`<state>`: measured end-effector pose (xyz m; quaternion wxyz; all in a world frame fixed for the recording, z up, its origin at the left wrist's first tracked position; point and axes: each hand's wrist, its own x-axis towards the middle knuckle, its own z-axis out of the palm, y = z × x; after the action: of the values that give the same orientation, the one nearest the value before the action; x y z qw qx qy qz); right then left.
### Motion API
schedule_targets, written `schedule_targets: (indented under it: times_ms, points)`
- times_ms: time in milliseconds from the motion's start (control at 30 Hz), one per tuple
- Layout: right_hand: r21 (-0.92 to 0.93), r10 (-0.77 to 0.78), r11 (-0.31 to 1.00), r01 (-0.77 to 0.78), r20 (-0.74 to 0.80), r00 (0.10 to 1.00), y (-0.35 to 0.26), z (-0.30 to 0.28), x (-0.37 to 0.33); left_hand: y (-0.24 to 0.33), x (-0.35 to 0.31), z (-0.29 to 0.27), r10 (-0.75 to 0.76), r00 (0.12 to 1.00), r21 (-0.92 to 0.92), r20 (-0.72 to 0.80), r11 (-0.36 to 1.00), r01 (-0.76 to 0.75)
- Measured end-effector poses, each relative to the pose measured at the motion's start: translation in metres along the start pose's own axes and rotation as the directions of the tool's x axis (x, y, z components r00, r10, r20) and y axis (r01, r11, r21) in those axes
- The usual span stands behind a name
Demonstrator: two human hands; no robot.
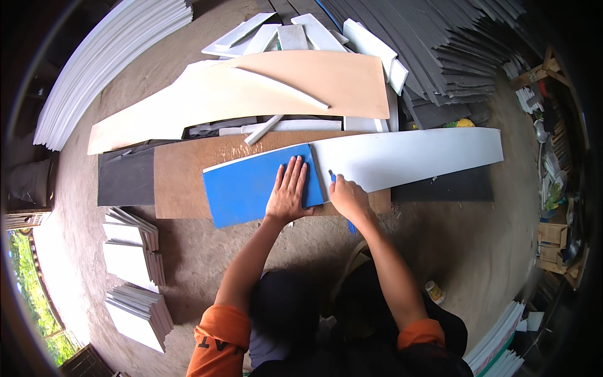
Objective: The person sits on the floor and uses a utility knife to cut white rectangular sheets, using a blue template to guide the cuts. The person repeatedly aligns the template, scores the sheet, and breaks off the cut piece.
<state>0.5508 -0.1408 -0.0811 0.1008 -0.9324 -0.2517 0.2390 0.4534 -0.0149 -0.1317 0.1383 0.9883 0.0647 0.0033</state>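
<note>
Across a brown, dusty floor [207, 264], a brown board [182, 188] is lying over dark boards [125, 182] and serving as the work surface. On it a blue panel [245, 191] is resting slantwise, its right edge running beside a long white panel [427, 157]. The left hand [289, 195] is pressing flat on the blue panel near that edge, its fingers extended close together and its thumb spreading apart. Just beyond the edge, over the white panel, the right hand [348, 198] is closing around a slim blue tool [332, 177]. Farther off, a tan sheet [326, 75] is lying with a pale strip [289, 88] across it; white stacks [129, 251] are standing at left, dark sheets [389, 38] are filling the upper right, and a small cup [434, 291] is sitting near the right forearm. The fist is covering most of the tool, so its working end is staying unclear. Whether the white panel is continuing beneath the blue one, I cannot tell. Black rims are cutting off the outer stacks, and shadow is blurring the cluttered shelves [553, 232] at right.
</note>
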Motion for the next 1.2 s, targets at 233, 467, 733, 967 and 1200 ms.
schedule_targets:
  times_ms: [233,467,733,967,1200]
  points:
    - [-0.036,-0.133,0.991,0.128,-0.231,0.964,-0.026,0.024,0.077,0.0,0.005,0.004,0.031,0.999,-0.073,-0.043,0.997,-0.034]
    - [0.003,-0.038,0.999,0.037,0.066,0.997,-0.043,0.018,0.087,-0.008,0.0,0.006,0.015,1.0,-0.091,-0.024,0.996,-0.017]
    - [-0.104,0.171,0.985,-0.14,0.422,0.89,-0.043,0.012,0.084,0.0,0.001,0.001,0.002,1.0,0.011,-0.021,1.0,-0.002]
    - [-0.171,0.212,0.974,-0.151,0.441,0.872,-0.024,0.031,0.025,0.006,-0.005,0.002,-0.021,0.999,0.06,-0.044,0.998,0.023]
    - [-0.014,0.222,0.973,-0.23,0.313,0.923,-0.003,0.047,-0.037,0.015,-0.004,-0.003,-0.029,0.998,0.222,0.049,0.975,0.017]
